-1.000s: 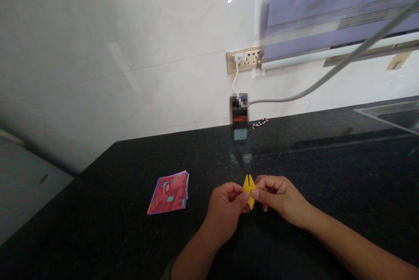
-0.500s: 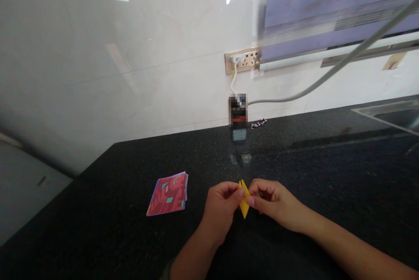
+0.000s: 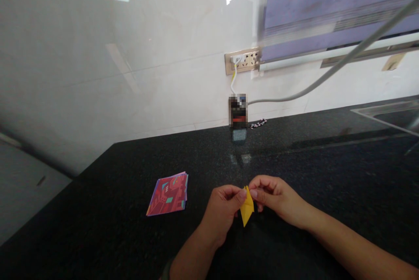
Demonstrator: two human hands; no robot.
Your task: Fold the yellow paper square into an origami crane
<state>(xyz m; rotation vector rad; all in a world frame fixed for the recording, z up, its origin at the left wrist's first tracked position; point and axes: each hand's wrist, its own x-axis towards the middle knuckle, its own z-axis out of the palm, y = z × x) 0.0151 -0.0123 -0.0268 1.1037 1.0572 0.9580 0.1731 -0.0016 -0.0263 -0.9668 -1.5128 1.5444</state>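
Observation:
Between my two hands is a small piece of folded yellow paper (image 3: 247,213), kite-shaped, with its long point toward me and a split tip at the far end. My left hand (image 3: 222,210) pinches its left side between thumb and fingers. On the other side, my right hand (image 3: 275,197) is closed with thumb and fingertips at the upper right edge of the paper. The fingers behind the paper are partly hidden.
A stack of patterned red and purple paper sheets (image 3: 168,195) lies left of my hands on the black countertop (image 3: 124,245). Against the wall stands a blurred-out device (image 3: 238,112) with cables, below a wall socket (image 3: 244,59). A beaded string (image 3: 258,124) lies beside it.
The yellow paper has turned and tipped slightly toward me, showing a wider face with a flap at the right. My right hand's fingertips have moved up toward its far end.

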